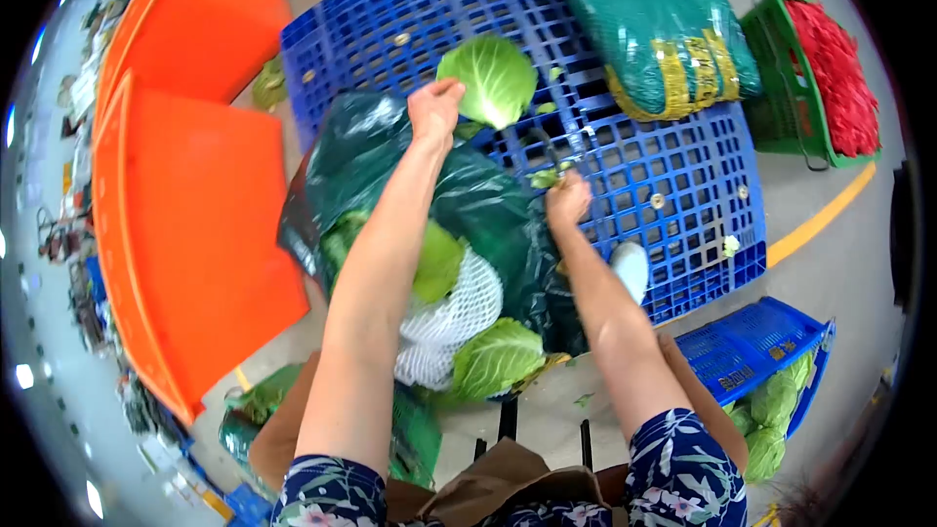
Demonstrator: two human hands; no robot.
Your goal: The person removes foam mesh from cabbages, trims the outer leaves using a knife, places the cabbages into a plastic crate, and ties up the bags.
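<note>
My left hand [435, 113] is closed on the edge of a loose green cabbage leaf [498, 78], holding it out over the blue plastic pallet [390, 54]. In my right hand [569, 199] is a small knife [549, 148] with a dark, curved-looking blade, its handle hidden by my fingers. Leaf scraps lie near the blade. Below my arms a dark green plastic bag [488, 195] lies open, with cabbages in and on it. One cabbage is wrapped in a white foam net [459, 307], and another bare cabbage [500, 359] sits close to me.
Large orange bins [210, 234] stand at the left. A full green bag with yellow tape [654, 29] lies on the pallet's far right. Beyond it is a green crate [786, 88] of red material. A blue crate [747, 346] of cabbages stands at lower right.
</note>
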